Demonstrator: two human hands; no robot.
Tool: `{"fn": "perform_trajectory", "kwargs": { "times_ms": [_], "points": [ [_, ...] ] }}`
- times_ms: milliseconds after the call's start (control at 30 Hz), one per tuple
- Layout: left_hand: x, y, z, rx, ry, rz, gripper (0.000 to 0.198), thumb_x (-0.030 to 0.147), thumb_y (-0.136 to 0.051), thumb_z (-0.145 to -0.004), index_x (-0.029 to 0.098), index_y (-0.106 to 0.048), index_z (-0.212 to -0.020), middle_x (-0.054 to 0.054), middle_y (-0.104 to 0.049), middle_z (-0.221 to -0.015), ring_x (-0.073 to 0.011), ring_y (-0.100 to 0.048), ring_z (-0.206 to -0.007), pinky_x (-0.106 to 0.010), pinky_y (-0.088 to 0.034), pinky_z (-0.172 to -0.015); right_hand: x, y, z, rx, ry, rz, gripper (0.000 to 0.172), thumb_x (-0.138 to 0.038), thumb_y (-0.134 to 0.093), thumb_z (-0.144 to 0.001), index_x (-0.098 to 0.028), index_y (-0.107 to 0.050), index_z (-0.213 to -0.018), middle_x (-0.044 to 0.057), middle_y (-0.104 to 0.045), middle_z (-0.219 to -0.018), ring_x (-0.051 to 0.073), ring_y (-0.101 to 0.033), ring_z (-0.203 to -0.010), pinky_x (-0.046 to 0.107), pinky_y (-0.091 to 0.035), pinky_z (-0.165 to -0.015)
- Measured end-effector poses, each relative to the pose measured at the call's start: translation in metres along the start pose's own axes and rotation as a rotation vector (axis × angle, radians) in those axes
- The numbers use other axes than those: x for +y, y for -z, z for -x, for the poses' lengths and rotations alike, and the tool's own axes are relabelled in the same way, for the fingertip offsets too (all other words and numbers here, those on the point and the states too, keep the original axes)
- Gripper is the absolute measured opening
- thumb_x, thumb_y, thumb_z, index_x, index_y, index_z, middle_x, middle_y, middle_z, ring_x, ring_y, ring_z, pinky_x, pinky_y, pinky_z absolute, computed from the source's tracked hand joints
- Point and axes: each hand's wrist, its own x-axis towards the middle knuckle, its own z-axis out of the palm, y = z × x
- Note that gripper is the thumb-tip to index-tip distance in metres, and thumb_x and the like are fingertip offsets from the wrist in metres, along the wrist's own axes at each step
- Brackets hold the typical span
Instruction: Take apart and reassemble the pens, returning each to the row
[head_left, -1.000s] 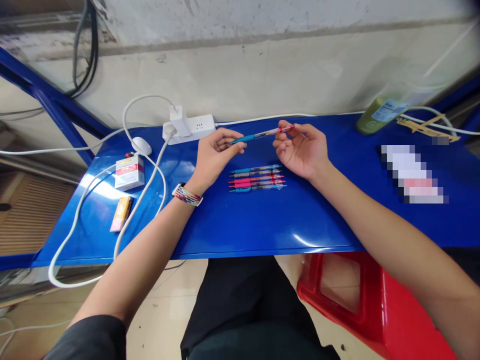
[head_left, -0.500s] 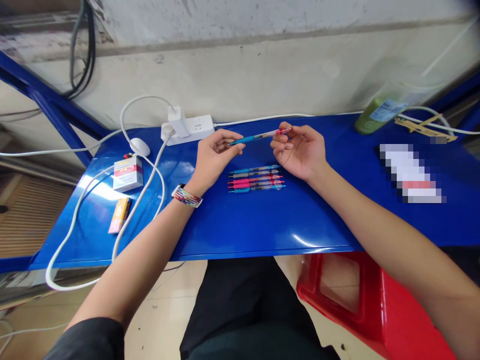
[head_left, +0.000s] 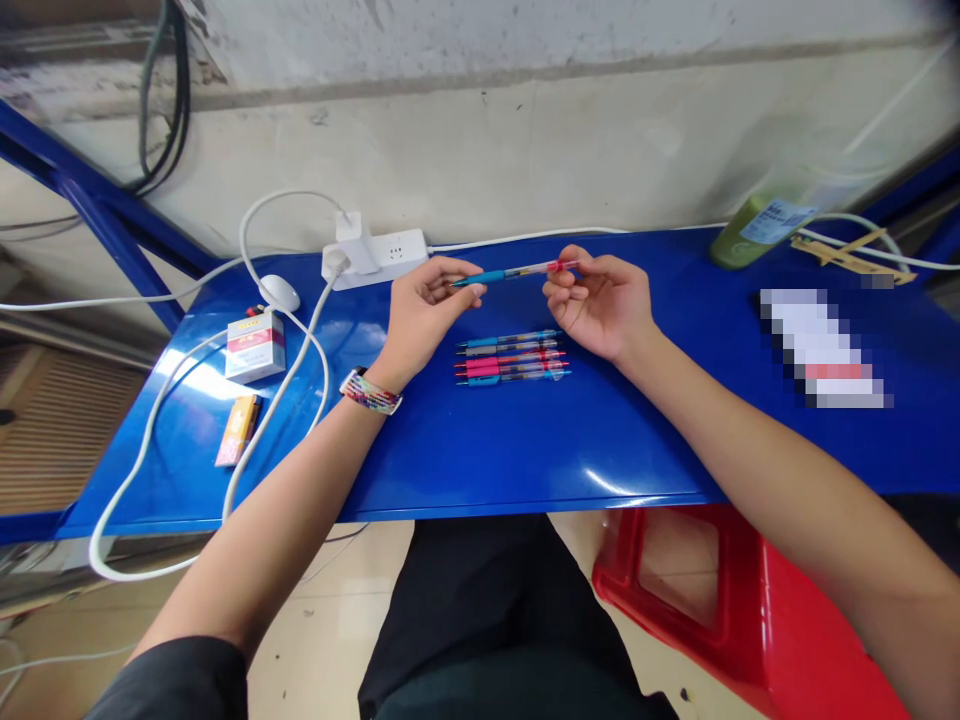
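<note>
Between both hands a pen (head_left: 517, 272) is held nearly level above the blue table (head_left: 480, 450). It has a blue grip at the left, a clear barrel and a red part at the right end. My left hand (head_left: 429, 310) pinches the blue end between thumb and fingers. At the red end, my right hand (head_left: 600, 302) has its fingertips closed on the pen, palm turned up. Below them several pens (head_left: 511, 358) lie side by side in a row, with blue, grey and pink grips pointing left.
On the left are a power strip (head_left: 390, 256), looping white cables, a white mouse (head_left: 280, 293), a cigarette pack (head_left: 255, 348) and an orange lighter (head_left: 238, 430). A green drink cup (head_left: 754, 230) and a blurred-out flat object (head_left: 823, 348) stand right. A red stool (head_left: 780, 600) is below.
The pen and my left hand have shifted very slightly to the left. Both hands keep their hold, and the row of pens stays put.
</note>
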Motion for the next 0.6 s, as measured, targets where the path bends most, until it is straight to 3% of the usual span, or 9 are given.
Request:
{"fn": "perform_trajectory", "kwargs": {
  "times_ms": [600],
  "points": [
    [0.0035,-0.0005,0.0000,0.007,-0.003,-0.027,0.028,0.036,-0.098,-0.088,0.021,-0.082,-0.104,-0.004,-0.083,-0.089,-0.0172,-0.082,-0.080,-0.031,-0.070,-0.080,-0.0038,-0.0009,0.0022,-0.033,-0.004,0.028,0.018,-0.035,-0.078,-0.094,-0.027,-0.075,-0.110,-0.004,-0.076,-0.079,0.016,-0.074,-0.070,0.031,-0.072,-0.072]
  ]
}}
